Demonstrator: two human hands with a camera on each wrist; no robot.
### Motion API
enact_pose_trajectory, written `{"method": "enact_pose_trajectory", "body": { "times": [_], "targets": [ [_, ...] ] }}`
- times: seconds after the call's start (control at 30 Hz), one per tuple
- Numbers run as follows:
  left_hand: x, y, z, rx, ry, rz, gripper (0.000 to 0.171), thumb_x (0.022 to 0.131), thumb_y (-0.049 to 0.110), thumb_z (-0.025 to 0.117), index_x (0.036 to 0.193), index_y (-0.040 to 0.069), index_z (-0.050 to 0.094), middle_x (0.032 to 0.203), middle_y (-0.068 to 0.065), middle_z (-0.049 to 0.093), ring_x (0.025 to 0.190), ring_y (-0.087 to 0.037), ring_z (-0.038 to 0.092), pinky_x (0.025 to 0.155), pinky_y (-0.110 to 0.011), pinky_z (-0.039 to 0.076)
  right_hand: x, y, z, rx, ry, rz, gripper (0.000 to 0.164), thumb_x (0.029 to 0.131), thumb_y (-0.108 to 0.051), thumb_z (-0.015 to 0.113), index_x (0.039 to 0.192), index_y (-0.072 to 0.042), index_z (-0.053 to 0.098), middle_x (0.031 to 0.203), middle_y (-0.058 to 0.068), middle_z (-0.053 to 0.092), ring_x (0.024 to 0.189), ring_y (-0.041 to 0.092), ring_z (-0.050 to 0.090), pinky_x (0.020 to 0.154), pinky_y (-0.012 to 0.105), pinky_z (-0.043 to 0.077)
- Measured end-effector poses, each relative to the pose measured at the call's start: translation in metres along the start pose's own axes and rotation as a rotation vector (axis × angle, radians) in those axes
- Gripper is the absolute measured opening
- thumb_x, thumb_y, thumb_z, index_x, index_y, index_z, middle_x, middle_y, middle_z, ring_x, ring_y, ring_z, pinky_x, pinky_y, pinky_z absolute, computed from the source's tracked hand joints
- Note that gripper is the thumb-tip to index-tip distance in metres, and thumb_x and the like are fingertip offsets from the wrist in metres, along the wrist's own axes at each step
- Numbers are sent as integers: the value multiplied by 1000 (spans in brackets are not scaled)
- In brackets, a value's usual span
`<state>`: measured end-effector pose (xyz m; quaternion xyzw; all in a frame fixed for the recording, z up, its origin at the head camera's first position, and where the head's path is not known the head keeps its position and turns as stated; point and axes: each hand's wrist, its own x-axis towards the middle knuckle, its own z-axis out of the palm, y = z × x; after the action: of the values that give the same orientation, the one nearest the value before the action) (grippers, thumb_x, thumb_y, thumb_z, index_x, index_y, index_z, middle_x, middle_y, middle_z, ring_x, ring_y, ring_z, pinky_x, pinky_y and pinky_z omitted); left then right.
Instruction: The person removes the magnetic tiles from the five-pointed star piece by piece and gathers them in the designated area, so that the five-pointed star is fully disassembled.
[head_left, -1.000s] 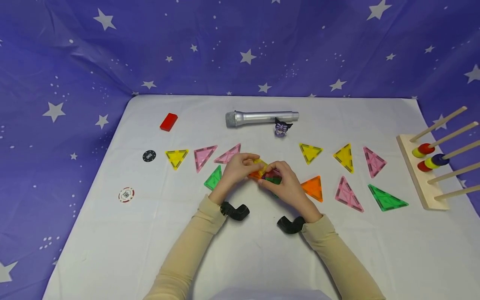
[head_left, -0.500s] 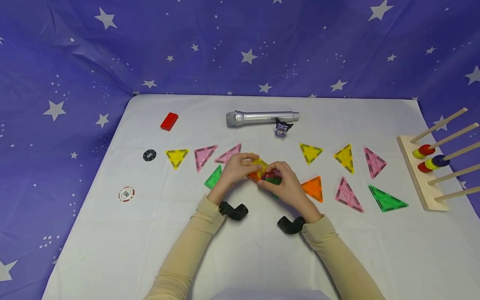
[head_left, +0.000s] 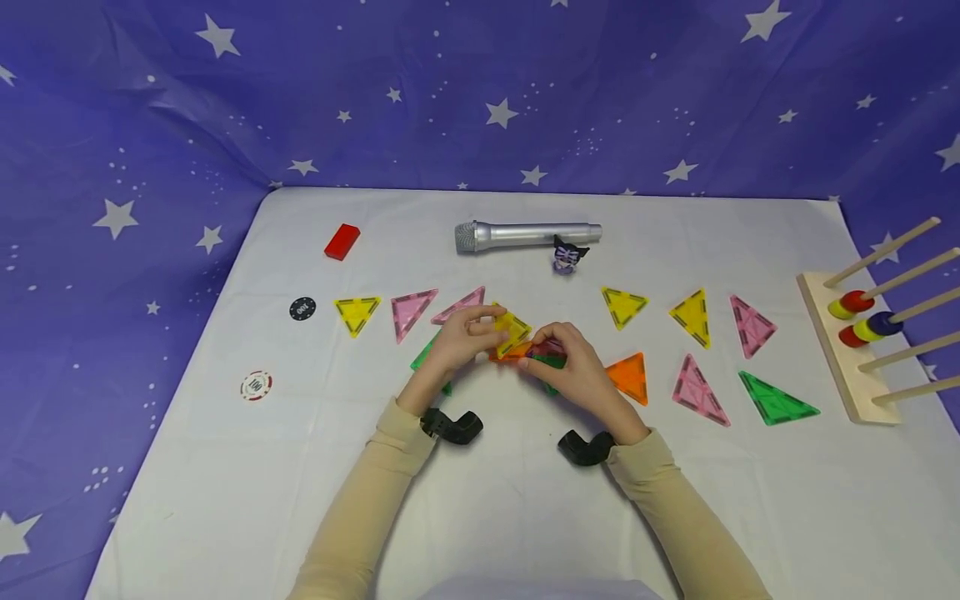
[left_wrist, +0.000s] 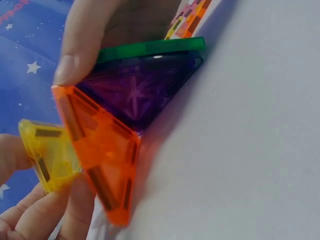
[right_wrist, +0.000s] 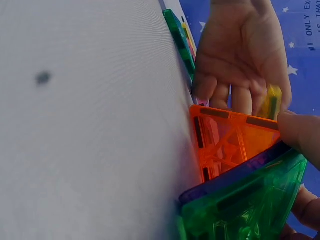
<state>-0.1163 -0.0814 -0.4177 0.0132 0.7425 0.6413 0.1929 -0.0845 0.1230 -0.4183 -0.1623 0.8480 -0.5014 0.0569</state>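
Observation:
My left hand pinches a yellow triangular magnetic tile between thumb and fingers, just left of a small standing cluster of tiles. My right hand grips that cluster at its top. In the left wrist view an orange triangle meets a purple triangle along a slanting edge, with a green tile behind. The right wrist view has the green tile nearest, and the left hand's fingers beyond the orange one. Part of the cluster hides behind my right hand in the head view.
Loose triangles lie to both sides, among them a yellow tile, an orange tile and a green tile. Behind are a silver microphone and a small figurine. A wooden peg rack stands right; poker chips lie left.
My left hand has drawn left with the yellow tile, which now shows more fully and stands farther from my right hand. The right hand keeps its place on the cluster.

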Motion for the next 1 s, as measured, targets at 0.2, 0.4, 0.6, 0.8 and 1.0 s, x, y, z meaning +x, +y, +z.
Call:
{"method": "enact_pose_trajectory", "body": {
  "times": [0.2, 0.4, 0.6, 0.8, 1.0],
  "targets": [
    [-35, 0, -28, 27, 36, 91, 42, 83, 11, 65, 124, 9, 54, 112, -16, 61, 98, -23, 60, 79, -34, 47, -1, 1, 2, -2, -13, -1, 28, 80, -25, 70, 97, -10, 54, 100, 6, 49, 94, 19, 49, 86, 38, 42],
    [-80, -8, -70, -10, 110, 102, 43, 83, 5, 64, 124, 4, 52, 111, -18, 60, 89, -16, 62, 71, -26, 46, -1, -1, 1, 18, -22, 0, 27, 81, -24, 70, 98, -9, 54, 101, 7, 49, 95, 20, 50, 90, 38, 41],
    [-108, -25, -102, 70, 242, -8, 44, 84, 9, 65, 125, 3, 51, 104, -22, 62, 65, -10, 54, 50, -23, 32, 0, -1, 1, 29, -19, 9, 27, 81, -24, 69, 97, -9, 55, 102, 8, 48, 95, 21, 50, 89, 40, 40],
    [-115, -36, -108, 229, 271, -51, 47, 83, 11, 65, 126, 4, 49, 88, -17, 66, 68, -13, 54, 60, -23, 39, -1, -1, 2, 13, -21, 16, 28, 80, -27, 69, 97, -11, 54, 104, 7, 48, 96, 22, 47, 87, 40, 39],
    [-114, -37, -101, 434, 318, -15, 41, 80, 9, 69, 117, 4, 54, 77, -9, 58, 65, -18, 49, 56, -24, 41, -1, -1, 0, -4, -27, 21, 28, 81, -28, 69, 98, -11, 54, 104, 6, 48, 96, 22, 46, 86, 40, 38]
  ]
}}
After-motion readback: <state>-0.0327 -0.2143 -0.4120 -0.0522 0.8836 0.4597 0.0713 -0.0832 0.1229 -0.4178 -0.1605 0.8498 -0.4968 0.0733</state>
